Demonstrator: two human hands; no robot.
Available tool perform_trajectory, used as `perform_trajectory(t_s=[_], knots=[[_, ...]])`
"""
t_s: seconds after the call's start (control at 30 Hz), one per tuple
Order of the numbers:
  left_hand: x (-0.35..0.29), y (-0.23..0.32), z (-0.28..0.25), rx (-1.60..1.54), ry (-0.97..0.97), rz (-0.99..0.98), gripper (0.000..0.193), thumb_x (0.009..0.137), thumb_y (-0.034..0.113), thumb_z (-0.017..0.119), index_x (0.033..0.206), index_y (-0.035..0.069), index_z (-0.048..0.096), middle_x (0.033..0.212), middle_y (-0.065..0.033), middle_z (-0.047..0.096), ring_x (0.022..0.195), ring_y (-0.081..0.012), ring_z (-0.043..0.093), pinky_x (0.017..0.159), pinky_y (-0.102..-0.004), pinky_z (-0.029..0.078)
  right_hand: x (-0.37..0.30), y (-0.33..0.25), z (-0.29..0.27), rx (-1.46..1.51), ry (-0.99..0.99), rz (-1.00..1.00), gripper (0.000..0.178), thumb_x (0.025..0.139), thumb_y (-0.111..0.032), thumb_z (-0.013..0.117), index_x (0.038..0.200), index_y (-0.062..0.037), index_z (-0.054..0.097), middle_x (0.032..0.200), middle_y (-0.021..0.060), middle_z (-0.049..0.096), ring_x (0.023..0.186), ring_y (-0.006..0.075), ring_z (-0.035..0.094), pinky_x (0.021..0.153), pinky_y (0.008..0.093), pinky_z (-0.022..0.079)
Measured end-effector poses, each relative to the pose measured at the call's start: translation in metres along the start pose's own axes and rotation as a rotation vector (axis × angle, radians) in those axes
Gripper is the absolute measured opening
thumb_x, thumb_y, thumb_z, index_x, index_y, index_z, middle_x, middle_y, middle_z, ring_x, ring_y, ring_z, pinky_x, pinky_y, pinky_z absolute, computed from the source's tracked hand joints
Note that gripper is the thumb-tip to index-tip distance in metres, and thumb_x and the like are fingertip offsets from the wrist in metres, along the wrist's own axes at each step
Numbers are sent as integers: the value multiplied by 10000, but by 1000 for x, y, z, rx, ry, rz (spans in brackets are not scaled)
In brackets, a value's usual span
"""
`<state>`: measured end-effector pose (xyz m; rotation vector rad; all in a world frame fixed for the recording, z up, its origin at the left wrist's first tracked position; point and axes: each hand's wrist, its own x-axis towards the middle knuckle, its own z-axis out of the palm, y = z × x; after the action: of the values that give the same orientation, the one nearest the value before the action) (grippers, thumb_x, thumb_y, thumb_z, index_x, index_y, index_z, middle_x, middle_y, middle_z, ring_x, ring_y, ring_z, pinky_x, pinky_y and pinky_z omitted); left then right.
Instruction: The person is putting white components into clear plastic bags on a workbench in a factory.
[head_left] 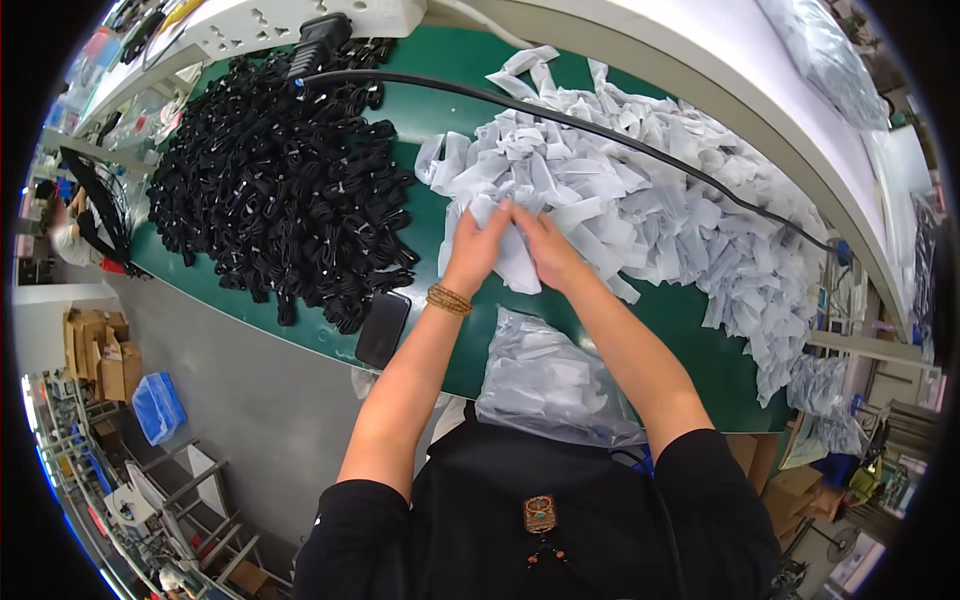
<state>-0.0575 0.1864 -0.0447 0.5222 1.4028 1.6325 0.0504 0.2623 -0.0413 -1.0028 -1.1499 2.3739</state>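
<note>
Both my hands meet over the near left edge of a heap of small translucent white plastic bags [680, 210]. My left hand [475, 250], with a beaded bracelet at the wrist, is closed on one or more of these bags. From the other side my right hand [552, 254] grips the same bunch, its fingertips close to the left thumb. A white plastic bag [516, 264] hangs down between the two palms. Exactly how many bags are held is hidden by the fingers. Nearer to me lies a large clear bag [545, 380] filled with white packets.
Coiled black cables [280, 190] form a big pile on the left of the green table [425, 85]. A dark phone [383, 330] lies by its near edge. Overhead, a black power cord [600, 125] runs from a plug [320, 45] on a white power strip [230, 35].
</note>
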Motion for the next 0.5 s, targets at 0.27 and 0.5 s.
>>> perform_trajectory(t_s=[0.27, 0.5], knots=[[-8, 33, 37, 261, -168, 267, 700, 617, 181, 873, 1162, -35, 491, 1093, -131, 622, 972, -193, 609, 850, -327, 499, -51, -41, -3, 159, -226, -171, 1015, 820, -804, 142, 1474, -32, 207, 1470, 112, 351, 1367, 239, 327, 1132, 421, 249], [-45, 95, 37, 153, -307, 218, 379, 749, 51, 745, 1078, -10, 566, 963, -81, 654, 861, -154, 636, 786, -311, 524, -163, -99, -4, -459, -18, -434, 611, 920, -442, 513, 1365, -36, 411, 1357, 116, 479, 1201, 227, 501, 1002, 369, 397]])
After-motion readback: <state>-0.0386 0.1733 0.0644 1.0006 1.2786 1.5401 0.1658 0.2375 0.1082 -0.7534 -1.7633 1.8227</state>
